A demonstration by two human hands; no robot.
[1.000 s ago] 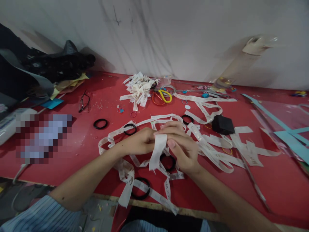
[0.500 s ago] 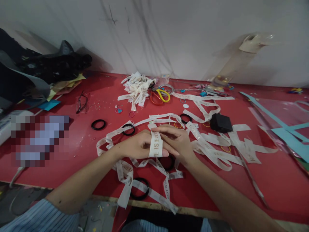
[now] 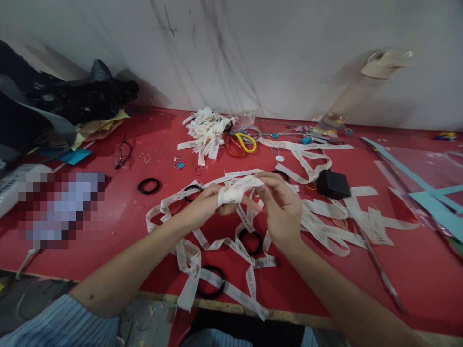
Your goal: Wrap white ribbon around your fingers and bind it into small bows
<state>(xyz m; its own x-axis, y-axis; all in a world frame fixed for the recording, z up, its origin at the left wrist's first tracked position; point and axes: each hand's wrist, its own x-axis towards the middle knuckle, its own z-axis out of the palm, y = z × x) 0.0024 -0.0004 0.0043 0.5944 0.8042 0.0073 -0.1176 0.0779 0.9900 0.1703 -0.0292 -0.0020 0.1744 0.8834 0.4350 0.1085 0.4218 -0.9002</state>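
A white printed ribbon point(image 3: 237, 189) is stretched between my two hands above the red table. My left hand point(image 3: 213, 205) is closed with the ribbon looped over its fingers. The fingers of my right hand point(image 3: 284, 207) pinch the ribbon's other side near their tips. Below the hands, a length of ribbon printed with small dark letters point(image 3: 245, 219) hangs down to the table. A black ring point(image 3: 251, 242) lies under it, partly covered by ribbon. Another black ring point(image 3: 210, 283) sits by the table's front edge, crossed by a ribbon strip.
Behind the hands lies a heap of ribbon pieces point(image 3: 208, 132), beside scissors with yellow and red handles point(image 3: 246, 142). To the right are a black box point(image 3: 333, 184) and light blue strips point(image 3: 434, 193). Glasses point(image 3: 124, 153) and a blurred-out object point(image 3: 67, 207) lie on the left.
The ribbon was wrapped upright over my left fingers with gold letters facing me. Now it is drawn across toward my right hand, which has moved slightly right and apart from the left.
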